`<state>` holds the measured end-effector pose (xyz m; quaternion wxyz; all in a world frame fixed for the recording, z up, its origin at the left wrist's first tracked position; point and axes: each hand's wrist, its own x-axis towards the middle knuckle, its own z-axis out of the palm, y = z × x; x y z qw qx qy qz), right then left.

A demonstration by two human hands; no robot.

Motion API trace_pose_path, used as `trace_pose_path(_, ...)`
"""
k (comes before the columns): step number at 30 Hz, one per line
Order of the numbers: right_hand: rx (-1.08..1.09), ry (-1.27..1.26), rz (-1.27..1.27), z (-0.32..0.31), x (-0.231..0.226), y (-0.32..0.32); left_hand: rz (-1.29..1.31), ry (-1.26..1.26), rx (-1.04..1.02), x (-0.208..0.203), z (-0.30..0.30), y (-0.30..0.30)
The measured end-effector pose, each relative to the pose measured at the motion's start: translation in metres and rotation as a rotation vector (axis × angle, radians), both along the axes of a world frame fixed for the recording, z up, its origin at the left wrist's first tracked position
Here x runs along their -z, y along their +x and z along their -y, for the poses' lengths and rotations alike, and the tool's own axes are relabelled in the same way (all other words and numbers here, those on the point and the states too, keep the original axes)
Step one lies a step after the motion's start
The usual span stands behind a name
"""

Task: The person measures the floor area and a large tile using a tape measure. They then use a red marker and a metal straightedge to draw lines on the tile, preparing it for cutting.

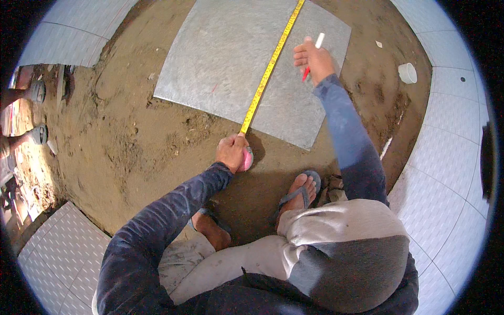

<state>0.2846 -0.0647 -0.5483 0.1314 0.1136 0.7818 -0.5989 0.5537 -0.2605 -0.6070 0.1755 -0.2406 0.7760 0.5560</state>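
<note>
My left hand (231, 153) is closed around a pink tape measure (245, 159) just off the near edge of a grey slab (231, 58). From it the yellow tape blade (269, 70) runs out across the slab toward the far edge of the view. Over the slab's right part, my right hand (317, 62) grips a marker (319, 41) with a white end sticking out above and a red end below. A short red mark (214, 87) shows on the slab's left part.
Brown sandy ground (121, 136) surrounds the slab. Pale tiles (457, 110) line the right side, with more tiles (68, 31) at the upper left and textured ones (65, 252) at the lower left. A white cup (407, 73) lies at the right. Another person's sandalled feet (38, 134) show at the far left.
</note>
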Motion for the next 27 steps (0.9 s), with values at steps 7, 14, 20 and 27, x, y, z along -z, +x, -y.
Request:
trace_pose_path(7,-0.171,-0.049,-0.065,-0.011,-0.027,0.027,0.099,0.053,-0.07,-0.006,-0.01,0.0)
trace_pose_path(14,-0.426,0.066,-0.176,0.003,-0.016,0.046,0.016,0.017,-0.064,0.006,-0.012,0.002)
trace_pose_path(20,-0.485,0.226,-0.205,0.017,-0.004,0.055,0.048,0.016,-0.061,0.009,-0.012,0.001)
trace_pose_path(27,-0.493,0.252,-0.238,0.023,-0.004,0.056,0.016,-0.031,-0.051,0.005,-0.011,0.002)
